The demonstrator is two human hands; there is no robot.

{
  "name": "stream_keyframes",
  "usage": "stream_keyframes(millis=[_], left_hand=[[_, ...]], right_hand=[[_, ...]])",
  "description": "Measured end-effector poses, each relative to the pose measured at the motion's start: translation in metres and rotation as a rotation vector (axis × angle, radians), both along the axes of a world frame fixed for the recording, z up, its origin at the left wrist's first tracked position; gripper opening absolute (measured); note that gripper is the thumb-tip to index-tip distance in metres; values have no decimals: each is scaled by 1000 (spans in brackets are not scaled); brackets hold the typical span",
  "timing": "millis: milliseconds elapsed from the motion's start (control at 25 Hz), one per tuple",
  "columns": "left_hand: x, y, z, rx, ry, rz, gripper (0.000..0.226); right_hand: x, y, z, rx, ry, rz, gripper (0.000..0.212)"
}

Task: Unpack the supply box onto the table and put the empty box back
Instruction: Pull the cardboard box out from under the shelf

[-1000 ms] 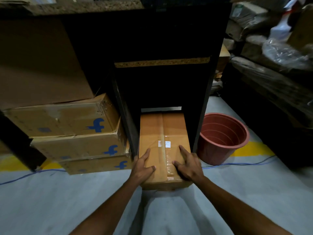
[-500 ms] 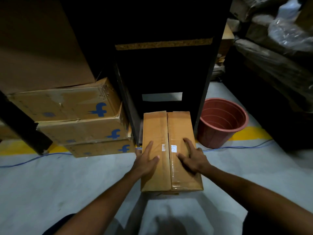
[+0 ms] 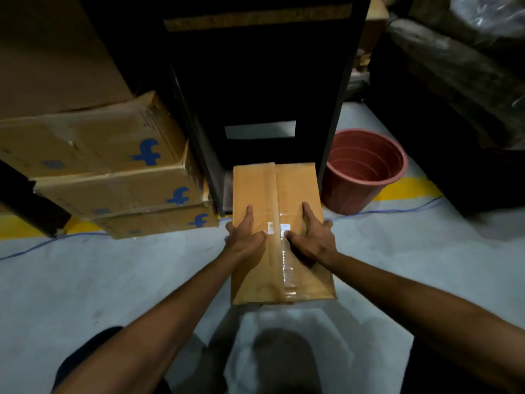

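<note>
Since a second ago the supply box [image 3: 281, 211] has slid out from under the dark shelving unit [image 3: 255, 81] toward the person; most of its length now lies on the grey floor [image 3: 85, 280], only its far end at the unit's open bottom bay. The unit's interior is too dark to make out, and the wrapped bundles [image 3: 454, 66] at upper right are dim and cut off by the frame. Left of the unit, three stacked cartons [image 3: 113, 172] each carry a blue "f" logo. A red plastic pot [image 3: 366, 172] stands just right of the box. The left hand [image 3: 245, 238] and right hand [image 3: 312, 240] lie open, palms flat on the taped lid, fingers spread forward. Between the thumbs sits a small white label [image 3: 284, 227], its print unreadable.
</note>
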State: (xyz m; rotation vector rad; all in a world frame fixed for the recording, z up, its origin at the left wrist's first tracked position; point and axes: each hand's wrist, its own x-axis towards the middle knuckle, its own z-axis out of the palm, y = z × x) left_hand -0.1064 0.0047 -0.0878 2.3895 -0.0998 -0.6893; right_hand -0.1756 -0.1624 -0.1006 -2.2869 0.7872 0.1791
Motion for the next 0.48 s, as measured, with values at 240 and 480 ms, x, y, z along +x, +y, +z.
stream_keyframes(millis=[240, 480], left_hand=[[-17, 8, 7, 16, 54, -51, 85], [-47, 26, -11, 6, 137, -23, 87]], right_hand=[[-13, -4, 15, -13, 79, 88, 106], [-32, 3, 2, 37, 252, 143, 108]])
